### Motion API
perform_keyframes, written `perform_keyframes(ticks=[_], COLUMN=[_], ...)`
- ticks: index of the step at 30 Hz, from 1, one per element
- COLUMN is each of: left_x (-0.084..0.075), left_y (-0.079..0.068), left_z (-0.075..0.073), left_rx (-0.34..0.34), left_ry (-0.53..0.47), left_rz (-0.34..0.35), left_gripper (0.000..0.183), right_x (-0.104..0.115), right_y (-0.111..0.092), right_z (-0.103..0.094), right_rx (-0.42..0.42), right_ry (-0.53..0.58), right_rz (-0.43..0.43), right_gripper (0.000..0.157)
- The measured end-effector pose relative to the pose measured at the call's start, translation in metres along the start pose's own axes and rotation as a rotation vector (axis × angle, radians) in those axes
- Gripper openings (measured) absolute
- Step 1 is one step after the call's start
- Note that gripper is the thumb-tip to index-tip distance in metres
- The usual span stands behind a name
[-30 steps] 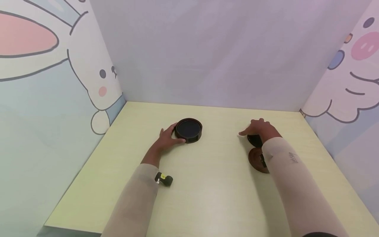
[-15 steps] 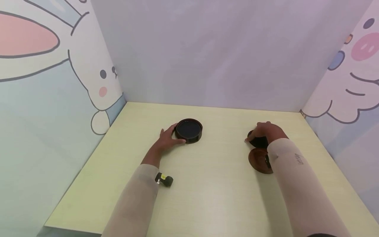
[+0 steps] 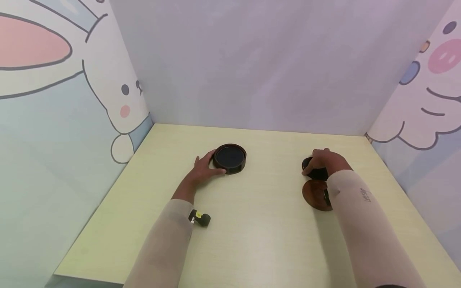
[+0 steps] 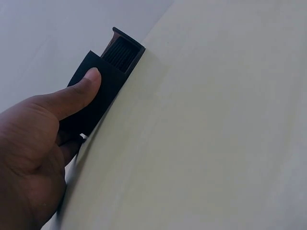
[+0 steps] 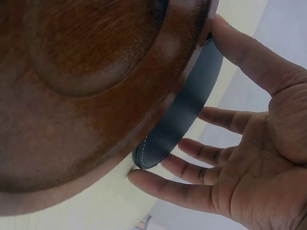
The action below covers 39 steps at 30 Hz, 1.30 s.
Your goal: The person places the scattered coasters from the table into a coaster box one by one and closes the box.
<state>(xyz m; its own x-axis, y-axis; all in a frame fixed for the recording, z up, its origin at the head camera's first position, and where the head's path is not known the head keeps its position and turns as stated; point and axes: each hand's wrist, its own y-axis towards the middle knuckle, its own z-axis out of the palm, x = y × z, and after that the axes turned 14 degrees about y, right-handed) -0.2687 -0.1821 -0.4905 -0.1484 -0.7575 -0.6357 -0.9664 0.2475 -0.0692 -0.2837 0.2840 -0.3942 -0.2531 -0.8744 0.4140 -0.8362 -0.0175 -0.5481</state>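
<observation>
In the head view my left hand grips the side of a round black coaster holder, thumb at the near side and fingers round the far side. The left wrist view has its wall under my thumb, and stacked layers show through a gap. Over on the right, my right hand has its thumb and fingers at the edge of a round black coaster. White stitching runs along that coaster in the right wrist view. A round brown wooden saucer-like disc lies just nearer, partly under my sleeve.
The pale yellow table meets a plain curtain-like backdrop at the far edge. Cartoon-printed walls stand on the left and right. A small black wrist camera sticks out from my left sleeve.
My right hand has shifted slightly right and nearer, and its spread fingers have drawn in round the black coaster's edge. My left hand and the coaster holder stay in place.
</observation>
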Motion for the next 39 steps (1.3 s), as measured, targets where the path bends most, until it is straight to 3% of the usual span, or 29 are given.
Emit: perform_keyframes(ticks=[13,27,39], left_x=[0.001,0.001,0.0], left_y=[-0.001,-0.002,-0.002], left_z=[0.0,0.0,0.0], left_rx=[-0.003,-0.014,-0.012], left_ry=[0.019,0.013,0.01], left_rz=[0.004,0.009,0.031], left_gripper=[0.106,0.105,0.104], right_x=[0.001,0.007,0.022], right_y=[0.001,0.011,0.021], right_z=[0.001,0.007,0.017], right_rx=[0.008,-0.154,-0.205], right_ry=[-0.009,-0.072,-0.053], right_rz=[-0.014,-0.121,-0.18], right_gripper=[0.083,0.09,0.09])
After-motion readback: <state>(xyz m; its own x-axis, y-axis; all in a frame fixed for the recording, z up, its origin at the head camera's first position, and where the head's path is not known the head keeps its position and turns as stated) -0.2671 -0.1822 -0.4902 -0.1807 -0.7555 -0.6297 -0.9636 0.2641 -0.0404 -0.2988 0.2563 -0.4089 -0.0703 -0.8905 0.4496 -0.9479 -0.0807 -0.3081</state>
